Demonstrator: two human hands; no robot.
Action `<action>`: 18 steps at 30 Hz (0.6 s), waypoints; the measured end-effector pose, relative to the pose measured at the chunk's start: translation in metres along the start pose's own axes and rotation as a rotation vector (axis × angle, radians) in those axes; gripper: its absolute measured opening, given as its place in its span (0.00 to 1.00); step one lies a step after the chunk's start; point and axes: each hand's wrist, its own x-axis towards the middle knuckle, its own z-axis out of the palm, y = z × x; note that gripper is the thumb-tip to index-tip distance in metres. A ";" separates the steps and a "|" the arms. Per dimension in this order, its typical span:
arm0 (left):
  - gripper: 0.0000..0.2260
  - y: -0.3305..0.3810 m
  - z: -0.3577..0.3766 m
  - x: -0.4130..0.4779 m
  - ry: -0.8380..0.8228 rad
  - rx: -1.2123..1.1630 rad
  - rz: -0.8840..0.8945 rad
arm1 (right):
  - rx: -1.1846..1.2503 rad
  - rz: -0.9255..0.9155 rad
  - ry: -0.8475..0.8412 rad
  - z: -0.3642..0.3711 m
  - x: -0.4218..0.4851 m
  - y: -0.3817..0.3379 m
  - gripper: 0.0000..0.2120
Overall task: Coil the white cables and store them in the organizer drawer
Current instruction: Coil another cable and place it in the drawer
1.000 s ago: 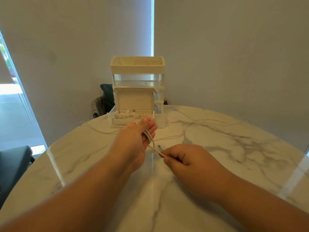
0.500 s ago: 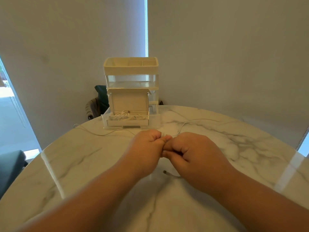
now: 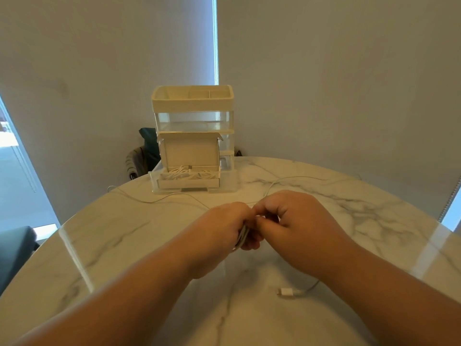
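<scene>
Closed up since a second ago, when held apart with a strand stretched between; now knuckle to knuckle above the marble table [image 3: 374, 233]. Gripping several loops of the white cable [image 3: 242, 237] in the curled fingers of the left hand [image 3: 224, 231], with the pale strands showing at the palm's edge. Pinching at the same bundle with the curled fingers and thumb of the right hand [image 3: 296, 221], the exact point of contact hidden behind the knuckles. Trailing out from under the right wrist and ending in a plug [image 3: 287, 292] that lies flat on the marble. Running off thinly across the tabletop to either side beyond the hands as well. At the far edge, facing the organizer [image 3: 193, 103] with its clear bottom drawer [image 3: 228, 182] pulled out, carrying a small open box [image 3: 189, 153] with coiled cables [image 3: 187, 174] already heaped inside. Behind that, glimpsing a dark chair back [image 3: 147, 146] draped with cloth
</scene>
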 end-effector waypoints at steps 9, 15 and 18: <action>0.10 -0.004 -0.009 -0.002 -0.155 0.182 -0.013 | 0.122 0.080 0.030 0.005 0.001 0.008 0.02; 0.11 -0.005 -0.010 -0.001 -0.159 0.081 -0.020 | 0.114 0.003 -0.030 -0.003 0.003 0.009 0.06; 0.11 -0.006 -0.016 0.000 -0.154 -0.016 -0.035 | 0.077 -0.063 -0.008 -0.006 0.004 0.009 0.10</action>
